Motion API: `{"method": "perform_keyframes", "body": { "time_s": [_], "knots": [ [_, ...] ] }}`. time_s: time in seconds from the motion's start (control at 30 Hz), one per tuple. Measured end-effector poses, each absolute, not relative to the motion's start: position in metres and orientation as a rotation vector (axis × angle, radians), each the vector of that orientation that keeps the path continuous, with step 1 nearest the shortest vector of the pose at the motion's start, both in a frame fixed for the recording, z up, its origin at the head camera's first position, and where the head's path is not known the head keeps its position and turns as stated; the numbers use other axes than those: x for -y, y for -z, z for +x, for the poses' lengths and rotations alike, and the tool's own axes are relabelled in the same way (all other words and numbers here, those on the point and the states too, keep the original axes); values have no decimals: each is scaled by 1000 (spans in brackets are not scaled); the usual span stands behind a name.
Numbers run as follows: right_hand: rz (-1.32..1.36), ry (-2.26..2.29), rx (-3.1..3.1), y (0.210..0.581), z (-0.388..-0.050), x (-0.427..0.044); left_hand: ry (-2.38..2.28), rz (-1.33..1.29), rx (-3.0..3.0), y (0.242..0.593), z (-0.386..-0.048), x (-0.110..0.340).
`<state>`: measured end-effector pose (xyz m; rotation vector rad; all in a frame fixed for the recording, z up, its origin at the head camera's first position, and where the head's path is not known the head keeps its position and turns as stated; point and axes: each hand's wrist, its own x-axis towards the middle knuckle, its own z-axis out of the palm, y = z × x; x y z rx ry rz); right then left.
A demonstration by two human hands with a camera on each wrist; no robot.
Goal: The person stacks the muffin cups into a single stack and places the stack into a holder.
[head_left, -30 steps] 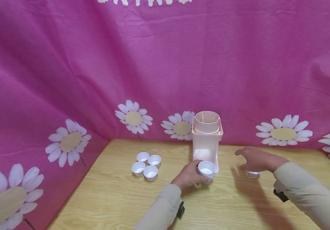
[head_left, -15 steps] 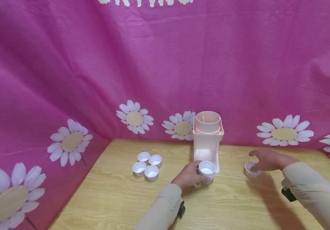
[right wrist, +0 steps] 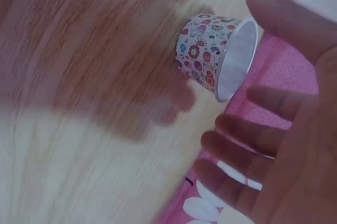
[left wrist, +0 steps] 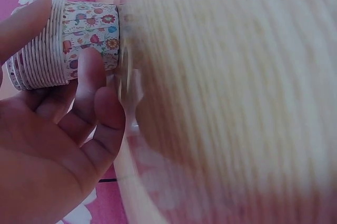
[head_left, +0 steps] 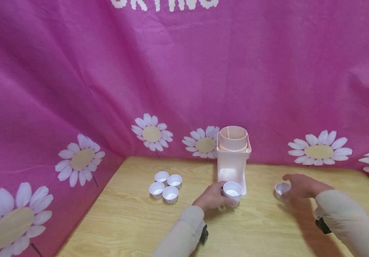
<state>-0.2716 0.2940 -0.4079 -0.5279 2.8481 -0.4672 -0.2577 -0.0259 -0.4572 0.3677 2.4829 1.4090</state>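
My left hand grips a nested stack of paper baking cups, in front of the pale pink plastic stand. The stack's many rims and colourful flower print show in the left wrist view. Thumb and fingers lie on either side of it. On the right, a single printed cup with a white inside stands upright on the table. My right hand is just right of this cup, fingers spread and apart from it in the right wrist view.
A cluster of several cups stands to the left on the wooden table. The pink stand has a round tube at its top. A magenta cloth with daisies hangs behind the table.
My right hand has moved right from over the single cup, uncovering it. The left hand and its stack stay in place. The head view has tilted slightly up.
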Motion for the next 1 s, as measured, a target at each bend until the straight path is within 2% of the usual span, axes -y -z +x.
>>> {"method": "perform_keyframes", "body": {
  "time_s": [0.13, 0.63, 1.0],
  "knots": [
    [-483, 422, -2847, 411, -271, -295, -1425, 379, -2467, 462, -256, 23],
    [-622, 408, -2938, 420, -276, -291, -1439, 377, -2442, 460, -255, 26],
    [-618, 420, -2955, 418, -275, -290, -1428, 369, -2450, 458, -257, 27]
  ]
}}
